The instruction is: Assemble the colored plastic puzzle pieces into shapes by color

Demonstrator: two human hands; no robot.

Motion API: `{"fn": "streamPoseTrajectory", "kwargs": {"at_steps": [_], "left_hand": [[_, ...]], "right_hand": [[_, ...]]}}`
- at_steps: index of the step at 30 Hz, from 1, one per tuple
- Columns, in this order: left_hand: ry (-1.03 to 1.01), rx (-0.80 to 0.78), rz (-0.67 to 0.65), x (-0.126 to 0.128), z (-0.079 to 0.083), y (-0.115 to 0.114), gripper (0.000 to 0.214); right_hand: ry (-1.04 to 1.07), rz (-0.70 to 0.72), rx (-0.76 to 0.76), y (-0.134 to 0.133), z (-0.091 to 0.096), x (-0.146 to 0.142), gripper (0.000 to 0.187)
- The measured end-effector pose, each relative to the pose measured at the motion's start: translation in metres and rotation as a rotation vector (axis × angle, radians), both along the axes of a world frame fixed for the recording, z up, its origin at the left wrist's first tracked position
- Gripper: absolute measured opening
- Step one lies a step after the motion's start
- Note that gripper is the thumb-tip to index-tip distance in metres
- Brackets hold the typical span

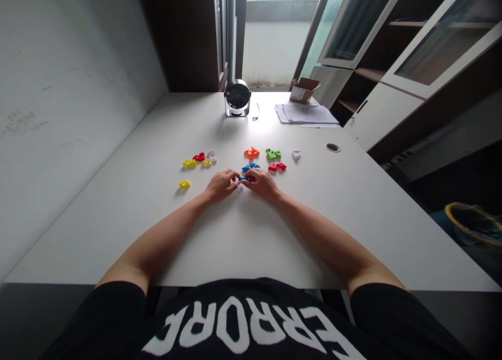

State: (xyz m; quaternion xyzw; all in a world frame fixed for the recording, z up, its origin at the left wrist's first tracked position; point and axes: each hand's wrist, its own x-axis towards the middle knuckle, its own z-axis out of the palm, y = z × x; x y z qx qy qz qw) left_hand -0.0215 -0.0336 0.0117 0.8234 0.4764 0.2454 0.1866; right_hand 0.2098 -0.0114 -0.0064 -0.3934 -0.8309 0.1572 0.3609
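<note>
A small blue plastic piece [243, 179] sits between my two hands, low over the white table. My right hand [263, 183] pinches it between thumb and fingers. From the other side, the curled fingertips of my left hand [221, 185] meet at its left end. Part of the piece is hidden by the fingers, so its exact shape is unclear. Just behind it lies a cluster of other blue plastic pieces [251, 167], close to the right hand's knuckles. A single yellow plastic piece [184, 184] rests left of my left hand.
Orange pieces [251, 153], green pieces [273, 154], red pieces [277, 167] and a white piece [296, 154] lie beyond my right hand. Yellow pieces [190, 164] are grouped with red and white ones farther left. A black fan-like device [238, 96], papers [308, 114] and a cardboard box [304, 90] stand behind.
</note>
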Motion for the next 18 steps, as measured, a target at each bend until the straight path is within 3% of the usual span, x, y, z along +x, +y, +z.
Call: {"fn": "streamPoseTrajectory", "kwargs": {"at_steps": [5,18], "left_hand": [[-0.023,-0.009,-0.002,0.0007,0.0021,-0.0020,0.022],[-0.028,0.038,-0.040,0.0004,-0.0004,-0.0022,0.018]], "right_hand": [[0.010,0.006,-0.011,0.0004,0.0004,0.0002,0.039],[0.015,0.025,-0.010,0.0008,-0.0016,0.0012,0.051]]}}
